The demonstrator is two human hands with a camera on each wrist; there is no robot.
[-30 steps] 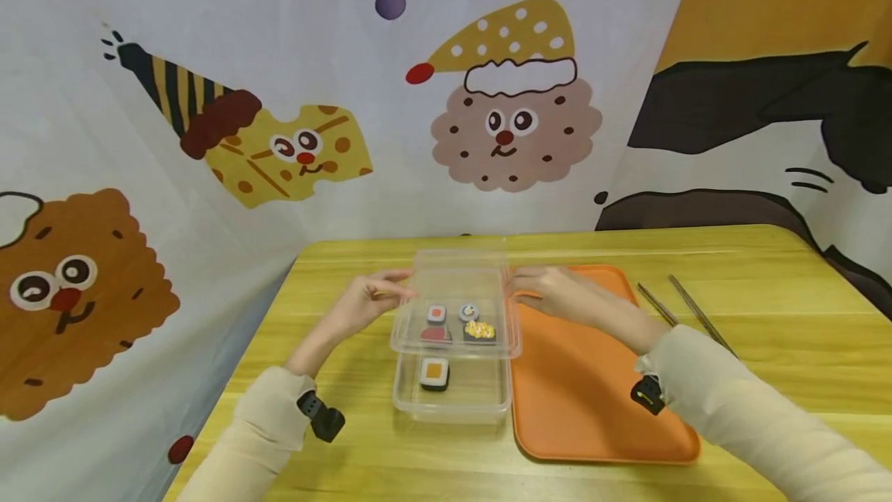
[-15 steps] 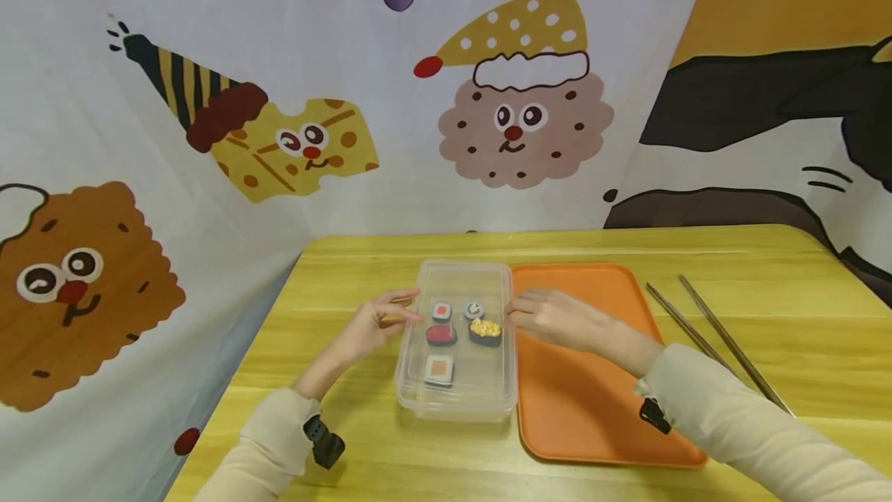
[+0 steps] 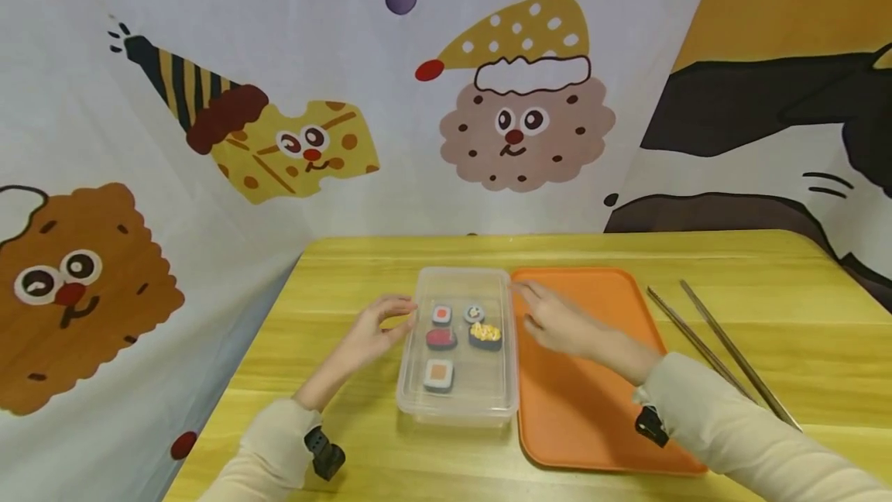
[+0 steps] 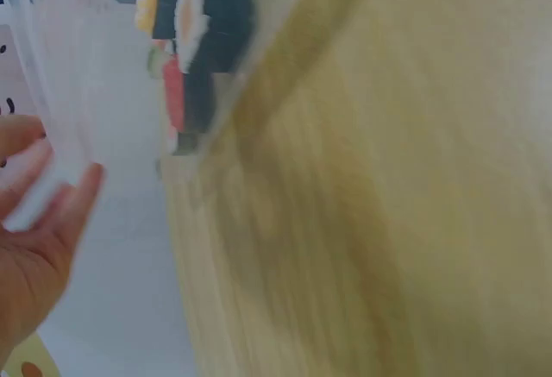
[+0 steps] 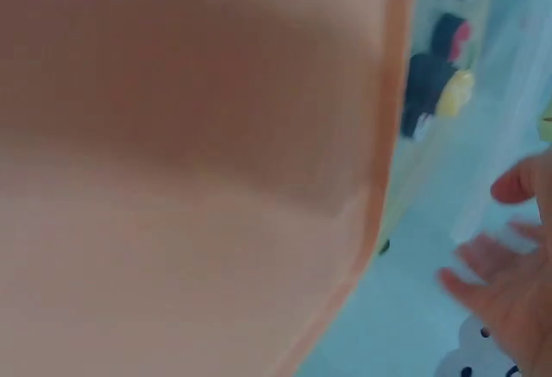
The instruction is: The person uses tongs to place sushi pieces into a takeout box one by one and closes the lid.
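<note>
A clear plastic food container (image 3: 456, 397) stands on the table with its clear lid (image 3: 463, 285) lying over the top. Through the lid several sushi pieces show: a roll with an orange square centre (image 3: 438, 374), a smaller roll with a red centre (image 3: 442, 314), a round roll (image 3: 474, 313), a pink-topped piece (image 3: 440, 338) and one topped with yellow bits (image 3: 485, 335). My left hand (image 3: 369, 331) is at the lid's left edge, fingers loosely bent. At the right edge is my right hand (image 3: 557, 321), fingers spread and relaxed. In both wrist views the hands hold nothing.
An orange tray (image 3: 592, 417) lies against the container's right side, under my right forearm. Further right lie metal tongs or two metal sticks (image 3: 725, 339), partly hidden by the sleeve. A cartoon-printed cloth (image 3: 390, 138) hangs behind the wooden table (image 3: 341, 440).
The lid came down and forward from a raised position over the rear half to cover the whole container. Since then, both hands have loosened their fingers at its edges.
</note>
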